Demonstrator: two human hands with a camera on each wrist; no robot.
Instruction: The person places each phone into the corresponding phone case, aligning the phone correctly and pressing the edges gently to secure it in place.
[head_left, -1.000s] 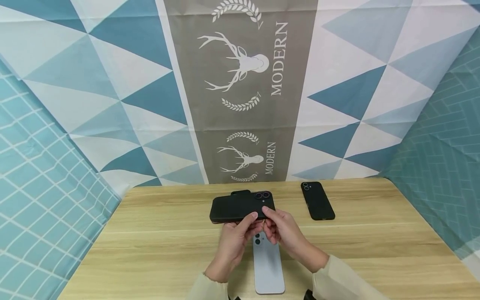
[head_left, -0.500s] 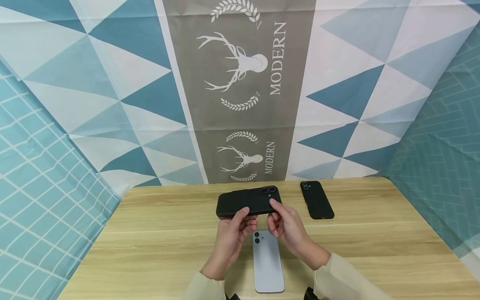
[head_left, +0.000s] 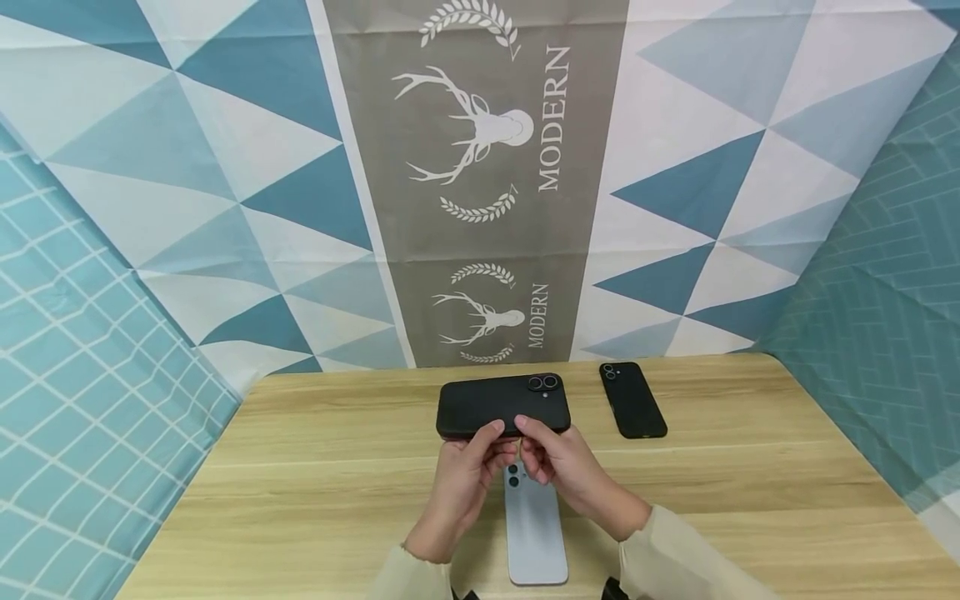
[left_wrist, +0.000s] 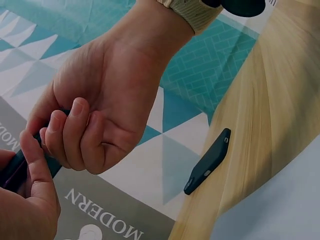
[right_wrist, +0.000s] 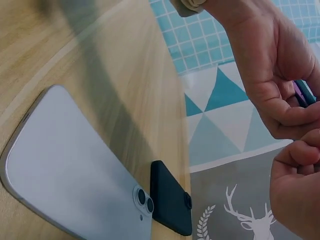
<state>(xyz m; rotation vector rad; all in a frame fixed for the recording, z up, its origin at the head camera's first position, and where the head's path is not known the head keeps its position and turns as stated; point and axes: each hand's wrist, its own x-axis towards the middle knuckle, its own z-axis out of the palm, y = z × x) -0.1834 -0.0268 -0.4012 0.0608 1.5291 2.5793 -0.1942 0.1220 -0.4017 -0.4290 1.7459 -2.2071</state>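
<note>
A phone in a black case [head_left: 487, 400] is held crosswise above the table, its back with two camera lenses facing up. My left hand [head_left: 459, 487] pinches its near long edge, thumb on top and fingers curled underneath. Beside it, my right hand [head_left: 576, 471] grips the same edge, its thumb tip close to the left one. A thin purplish strip [right_wrist: 299, 92] shows along the held phone in the right wrist view. Below the hands a pale phone [head_left: 535, 533] lies back up on the table, its camera end partly covered by the fingers in the head view.
At the back right of the wooden table [head_left: 315, 500] lies another black phone [head_left: 633, 402], lens side up. The right wrist view shows a black phone [right_wrist: 167, 200] beyond the pale one. Patterned cloth [head_left: 480, 233] hangs behind the table.
The held phone has shifted slightly right and now hides the black piece that showed behind its far edge. My right thumb has slid from the lens end towards my left thumb.
</note>
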